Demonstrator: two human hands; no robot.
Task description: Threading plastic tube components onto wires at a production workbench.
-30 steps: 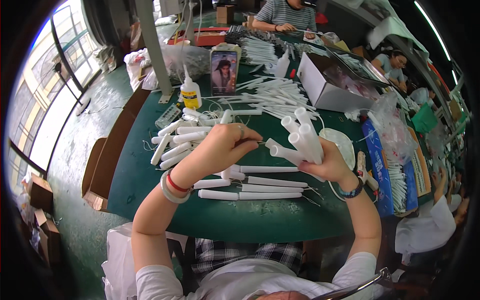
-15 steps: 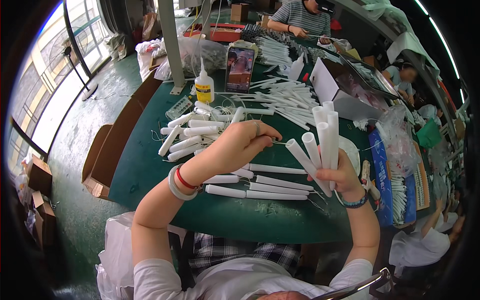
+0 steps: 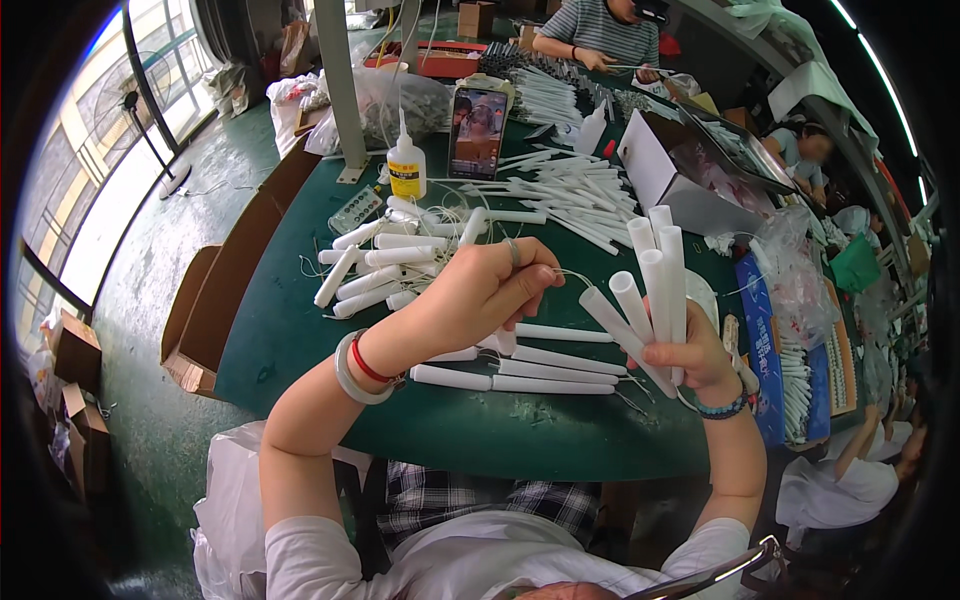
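My right hand is wrapped round several hollow white plastic tubes, which fan upward with open ends. My left hand is closed, its thumb and index finger pinching a thin pale wire. That wire bends over to the open end of the leftmost held tube. Just below my left fingers shows a short white piece; whether the hand holds it cannot be told. Under my hands, white tubes joined end to end lie in rows on the green table, with wires at their right ends.
Left of centre lie piled white tubes with wires, beside a glue bottle and a propped phone. More white sticks spread behind. A white box and blue carton stand right. A co-worker sits across.
My right hand and its tubes have shifted slightly right. My left fingers have curled in more, and a longer arc of wire shows between them and the leftmost tube.
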